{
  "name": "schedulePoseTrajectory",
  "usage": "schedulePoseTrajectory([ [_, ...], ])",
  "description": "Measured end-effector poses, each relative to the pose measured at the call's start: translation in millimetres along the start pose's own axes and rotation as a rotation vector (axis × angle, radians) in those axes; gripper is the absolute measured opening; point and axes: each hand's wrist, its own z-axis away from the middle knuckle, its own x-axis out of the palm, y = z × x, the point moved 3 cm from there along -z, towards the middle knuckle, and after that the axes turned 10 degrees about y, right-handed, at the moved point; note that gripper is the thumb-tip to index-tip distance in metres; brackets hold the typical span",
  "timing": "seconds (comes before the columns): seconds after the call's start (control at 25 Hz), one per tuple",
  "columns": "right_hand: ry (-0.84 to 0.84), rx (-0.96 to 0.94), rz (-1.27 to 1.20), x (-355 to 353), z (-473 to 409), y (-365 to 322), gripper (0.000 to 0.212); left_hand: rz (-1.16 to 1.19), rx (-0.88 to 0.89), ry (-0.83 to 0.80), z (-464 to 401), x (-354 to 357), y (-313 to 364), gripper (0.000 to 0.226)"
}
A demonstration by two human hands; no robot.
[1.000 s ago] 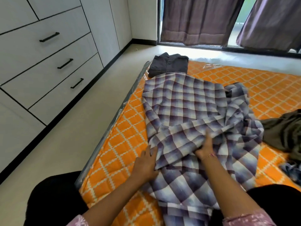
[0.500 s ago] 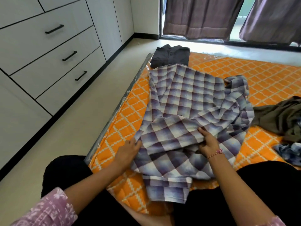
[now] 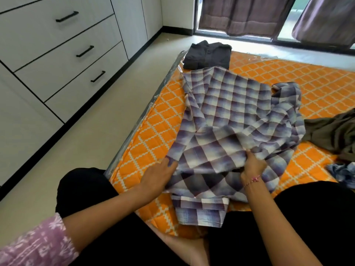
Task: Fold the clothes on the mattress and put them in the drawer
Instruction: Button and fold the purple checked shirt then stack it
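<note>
The left hand (image 3: 158, 174) lies at the near left edge of the plaid shirt (image 3: 234, 120), its fingers (image 3: 170, 163) curled onto the cloth and gripping the edge of a folded-over layer. The right hand (image 3: 252, 167) is at the middle of the shirt's near part, its fingers tucked under a raised fold and its thumb (image 3: 249, 153) on top, pinching the fabric; a thin bracelet (image 3: 254, 179) circles that wrist. Between the two hands the shirt is bunched and slightly lifted, with the hem hanging toward the person's lap.

The shirt spreads away from the hands across the orange patterned mattress (image 3: 153, 135), its far end reaching a folded dark grey garment (image 3: 208, 55) at the mattress's far left corner. On the right, an olive-brown garment (image 3: 334, 131) lies crumpled just beside the shirt's loose sleeve, and a blue-and-white cloth (image 3: 342, 169) sits nearer, at the right edge.

To the left, across the pale floor (image 3: 96, 127), stands a white unit with three closed drawers (image 3: 63, 52) with black handles. Dark curtains (image 3: 247, 14) hang at the far end.
</note>
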Motion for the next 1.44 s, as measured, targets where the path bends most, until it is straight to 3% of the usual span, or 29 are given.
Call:
schedulePoseTrajectory([
  [0.08,0.120,-0.091,0.224,-26.4,7.9,7.4,0.032,-0.119,0.155,-0.202,1.3,1.3,6.0,0.047],
  [0.16,0.229,-0.317,0.549,-32.7,15.1,12.9,0.056,-0.072,0.071,-0.611,-12.3,8.3,1.5,0.045],
  [0.2,0.225,-0.539,0.714,-24.3,22.1,10.6,0.063,0.019,-0.030,-0.588,-28.7,11.2,-2.2,0.043],
  [0.24,0.110,-0.785,0.866,-8.5,31.3,12.9,0.063,0.094,-0.078,-0.412,-45.8,9.9,-1.8,0.042],
  [0.28,-0.127,-0.980,0.976,11.5,44.1,18.9,0.059,0.138,-0.090,-0.138,-58.2,11.6,0.7,0.044],
  [0.32,-0.393,-1.122,1.055,28.7,53.7,31.9,0.059,0.166,-0.067,0.022,-63.3,18.5,8.1,0.049],
  [0.36,-0.623,-1.194,1.141,40.8,58.3,45.9,0.066,0.204,-0.012,0.013,-61.5,32.5,18.6,0.057],
  [0.4,-0.750,-1.191,1.255,47.5,55.4,56.5,0.075,0.221,0.054,-0.040,-55.8,51.2,26.3,0.062],
  [0.44,-0.772,-1.125,1.369,46.6,47.4,63.5,0.083,0.202,0.092,-0.071,-47.7,69.9,29.6,0.065],
  [0.52,-0.600,-1.021,1.457,31.4,27.0,69.8,0.093,0.211,-0.004,-0.094,-31.9,90.1,22.7,0.073],
  [0.64,-0.417,-0.844,1.356,15.0,27.7,66.9,0.097,0.213,-0.139,-0.049,-15.8,97.2,20.8,0.080],
  [0.76,-0.291,-1.084,1.195,56.5,46.5,47.5,0.074,0.284,-0.237,0.001,-33.2,98.8,19.5,0.076],
  [0.84,-0.333,-1.195,1.103,109.9,47.4,25.4,0.062,0.351,-0.347,0.037,-66.9,89.2,6.0,0.074],
  [0.96,-0.560,-1.004,0.966,204.9,24.4,-11.1,0.048,0.678,-0.451,0.103,-142.3,85.2,-20.1,0.055],
  [1.04,-0.579,-1.165,1.007,253.3,14.4,-25.4,0.040,0.983,-0.634,0.141,-191.7,80.0,-42.1,0.049],
  [1.12,-0.600,-1.387,1.154,289.4,9.6,-26.2,0.041,1.300,-0.958,0.179,-232.0,80.8,-64.0,0.047],
  [1.16,-0.623,-1.400,1.189,303.9,5.7,-24.4,0.044,1.397,-1.071,0.193,-248.3,82.5,-72.6,0.044],
  [1.24,-0.643,-1.248,1.145,332.9,-3.9,-22.3,0.047,1.462,-1.155,0.188,-275.2,85.4,-87.4,0.037],
  [1.32,-0.613,-0.990,1.024,368.1,-23.4,-17.3,0.037,1.559,-1.197,0.188,-301.9,92.6,-100.8,0.028],
  [1.44,-0.635,-0.801,0.833,404.8,-38.8,-20.5,0.023,1.645,-1.251,0.195,-330.9,105.2,-110.6,0.021],
])
